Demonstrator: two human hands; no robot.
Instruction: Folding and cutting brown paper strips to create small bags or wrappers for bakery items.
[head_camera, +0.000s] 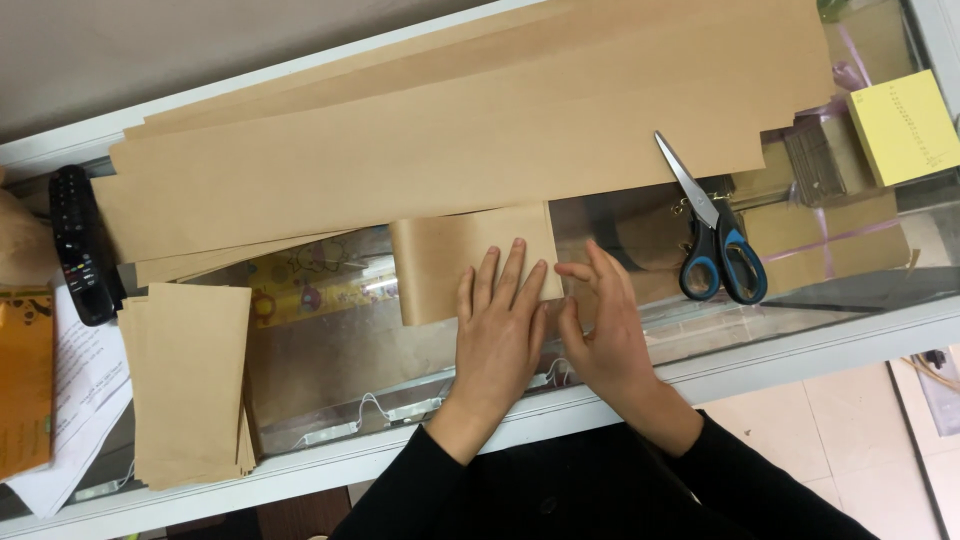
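Note:
A folded piece of brown kraft paper (450, 255) lies on the glass counter top (330, 350). My left hand (498, 335) rests flat on the paper's lower right part, fingers spread and pointing away from me. My right hand (605, 335) is beside it at the paper's right edge, fingers apart, thumb and forefinger near the fold's corner. Neither hand grips anything. Long sheets of the same brown paper (450, 130) lie stacked behind the folded piece.
Blue-handled scissors (712, 235) lie right of my hands. A stack of folded brown pieces (190, 385) sits at the left, with a black remote (78, 245), white papers and an orange book (25, 380). A yellow notepad (905, 125) is far right.

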